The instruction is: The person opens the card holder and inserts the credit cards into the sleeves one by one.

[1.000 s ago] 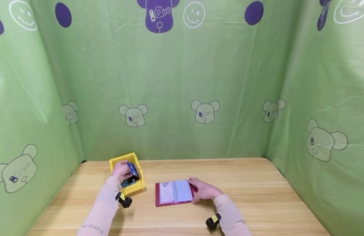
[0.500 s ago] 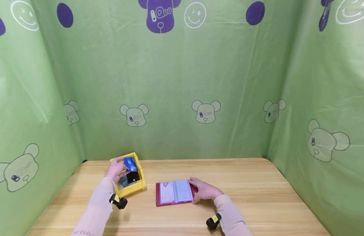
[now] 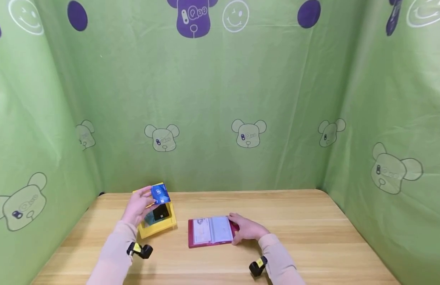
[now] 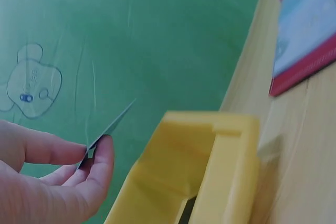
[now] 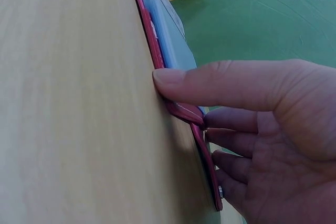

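Note:
My left hand (image 3: 136, 208) pinches a blue bank card (image 3: 160, 194) between thumb and fingers, above the yellow bin (image 3: 158, 228). In the left wrist view the card (image 4: 113, 123) shows nearly edge-on, beside the bin's wall. A black card (image 3: 160, 212) lies inside the bin, partly covered from view by the raised one. On the table a red card holder (image 3: 190, 234) lies open, its clear sleeves (image 3: 221, 229) facing up and a pale printed card in the left one. My right hand (image 3: 250, 230) holds its right edge, thumb on the near side, fingers on the far side.
The wooden table (image 3: 312, 233) runs back to a green printed curtain (image 3: 205, 170), which also closes off both sides. A black wrist camera (image 3: 139, 250) is strapped to the left forearm, another camera (image 3: 258, 267) to the right.
My left hand has lifted the blue card up out of the yellow bin and turned its printed face into view. The right hand and the card holder have stayed put.

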`<state>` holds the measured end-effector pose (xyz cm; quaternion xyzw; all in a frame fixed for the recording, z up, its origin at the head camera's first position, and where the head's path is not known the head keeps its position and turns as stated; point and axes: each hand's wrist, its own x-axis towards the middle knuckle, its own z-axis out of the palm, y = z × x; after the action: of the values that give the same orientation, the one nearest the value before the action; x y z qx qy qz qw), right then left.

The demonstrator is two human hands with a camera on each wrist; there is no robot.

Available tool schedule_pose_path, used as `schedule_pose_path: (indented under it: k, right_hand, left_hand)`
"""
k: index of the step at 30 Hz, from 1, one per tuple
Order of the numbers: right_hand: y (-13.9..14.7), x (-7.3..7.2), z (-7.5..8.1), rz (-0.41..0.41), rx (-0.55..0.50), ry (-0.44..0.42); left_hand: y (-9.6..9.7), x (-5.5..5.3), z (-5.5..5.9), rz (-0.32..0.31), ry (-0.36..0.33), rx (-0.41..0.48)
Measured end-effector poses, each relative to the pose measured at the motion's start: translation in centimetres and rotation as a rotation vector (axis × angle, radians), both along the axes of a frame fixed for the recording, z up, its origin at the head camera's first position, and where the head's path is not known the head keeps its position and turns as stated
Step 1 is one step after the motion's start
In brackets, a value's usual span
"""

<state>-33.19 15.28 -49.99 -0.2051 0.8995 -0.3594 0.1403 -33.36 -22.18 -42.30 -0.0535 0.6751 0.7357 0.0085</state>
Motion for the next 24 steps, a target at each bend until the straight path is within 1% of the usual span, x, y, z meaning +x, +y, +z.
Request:
schedule_pose_path:
  k: [4,7,11,17,24]
  right_hand:
    - [0.0,0.0,0.1,0.001,-0.003,0.001]
    - [0.0,0.0,0.1,0.002,-0.008,0.004]
    - [0.1,0.0,0.1,0.0,-0.008,0.005]
    - [0.1,-0.1,-0.1,-0.006,-0.004,0.0]
    - [0.0,-0.1,-0.2,-0.006,-0.009,-0.007]
  left_hand:
    - [1.3,0.5,-0.2,-0.027,0.006,0.058]
    - [2.5,0.8,-0.6,-0.049,0.015,0.075]
    - [4.2,1.0,-1.5,-0.091,0.029,0.059]
    - [6.9,1.0,-3.3,-0.173,0.034,0.022]
    - [9.4,1.4,-5.4,-0.266,0.009,-0.012]
